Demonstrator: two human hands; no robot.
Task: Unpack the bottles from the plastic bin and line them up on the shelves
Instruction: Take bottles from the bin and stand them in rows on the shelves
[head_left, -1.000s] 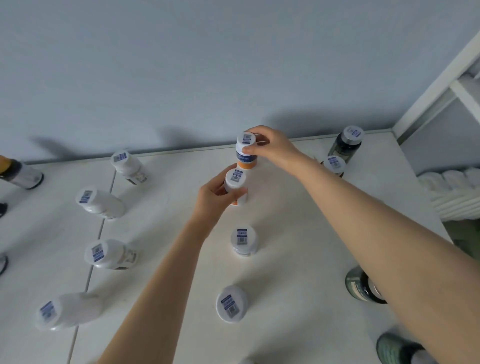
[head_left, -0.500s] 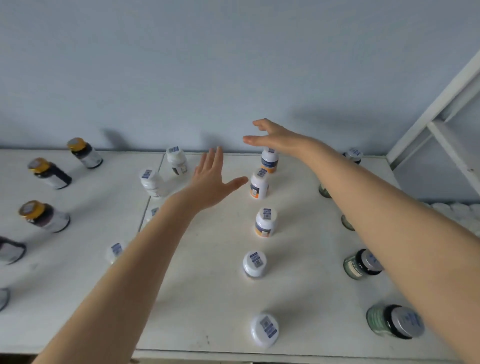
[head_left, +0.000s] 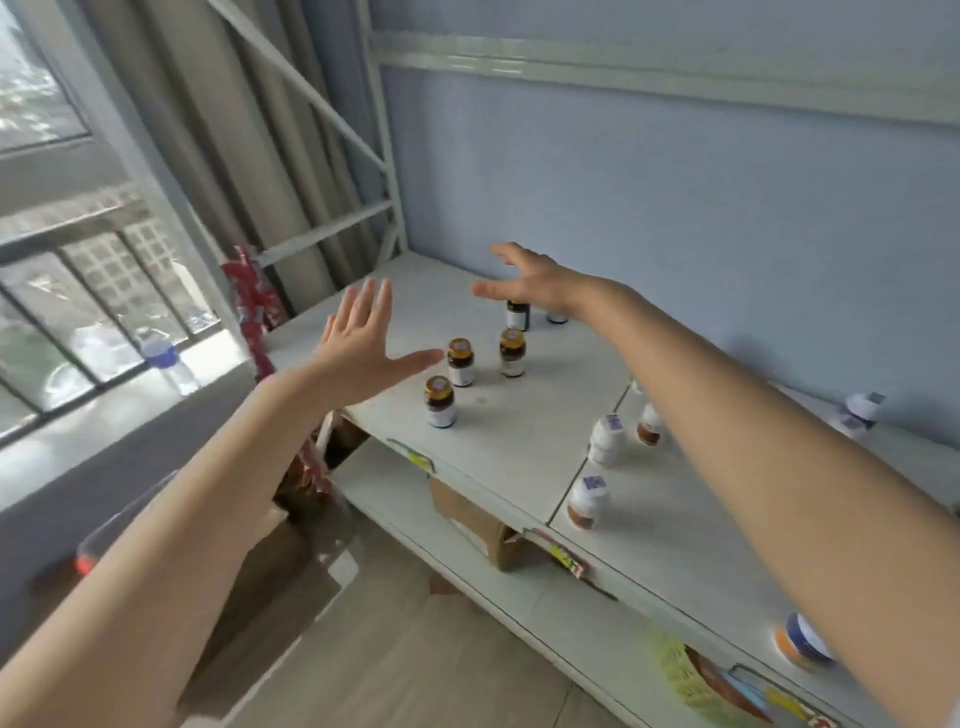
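Risk, as judged: both arms stretch across a shelf already stocked. A low sweep of the right forearm could topple the white bottles (head_left: 607, 439) it passes over. The left thumb points at the nearest amber bottle (head_left: 460, 362) and could clip it. Frame is motion-blurred, so a fast move seems likely.

Left grip (head_left: 358, 353): flat and fully open, fingers straight and close together, thumb out. Holds nothing, touches nothing. Sits left of centre, above the shelf's left end.

Right grip (head_left: 535, 283): open, fingers spread and loosely bent, empty. Hangs over a dark bottle (head_left: 518, 314) at the back near the wall. No contact that I can make out.

Outward: three amber bottles with gold caps stand upright between the two grips. White bottles stand in a rough row right of centre, partly behind the right forearm. All are on the white shelf (head_left: 519, 436).

A cardboard box (head_left: 467, 514) sits on the lower shelf (head_left: 395, 493).

Lower left: a clear-walled container, probably the plastic bin (head_left: 124, 519). It is too blurred to confirm or to read its contents.
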